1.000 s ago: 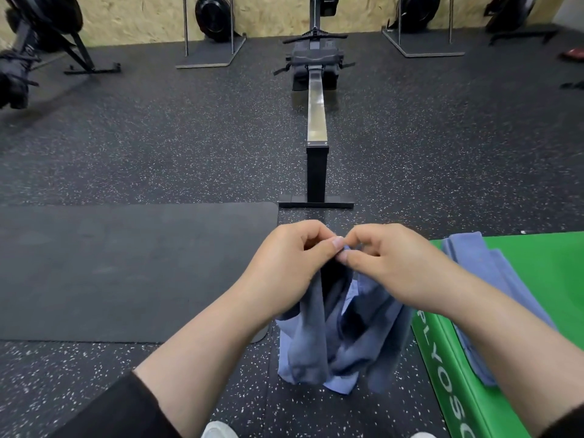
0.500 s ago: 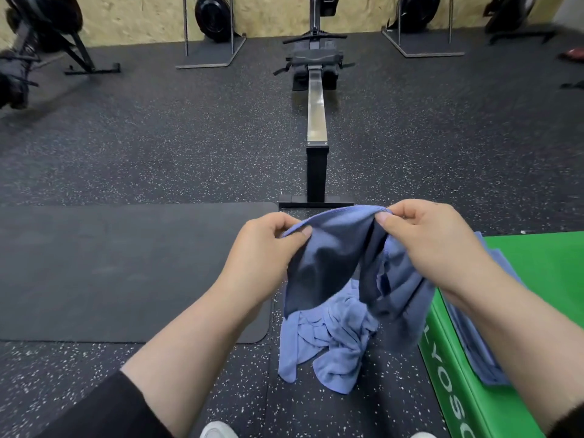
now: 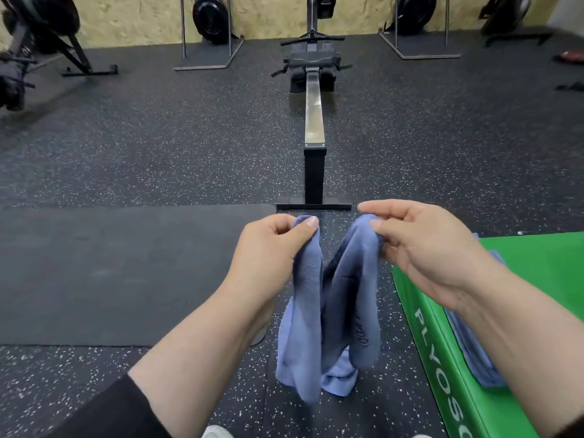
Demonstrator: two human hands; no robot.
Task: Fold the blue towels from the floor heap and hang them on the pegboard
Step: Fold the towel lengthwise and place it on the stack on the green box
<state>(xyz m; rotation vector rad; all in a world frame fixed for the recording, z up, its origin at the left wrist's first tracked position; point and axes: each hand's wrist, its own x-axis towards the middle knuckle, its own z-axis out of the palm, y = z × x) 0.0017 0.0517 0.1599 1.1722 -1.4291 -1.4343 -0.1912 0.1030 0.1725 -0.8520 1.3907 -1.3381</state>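
A blue towel (image 3: pixel 328 298) is pinched at its top corners by the left hand (image 3: pixel 271 248) and right hand (image 3: pixel 433 248), hanging above the floor. Corners should be drawn apart evenly before folding.

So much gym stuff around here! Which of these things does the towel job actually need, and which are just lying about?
Part of the job:
- blue towel, held up by the left hand and right hand
- towel on the floor
- towel on the green box

Just lying about:
- rowing machine
- black mat
- green box
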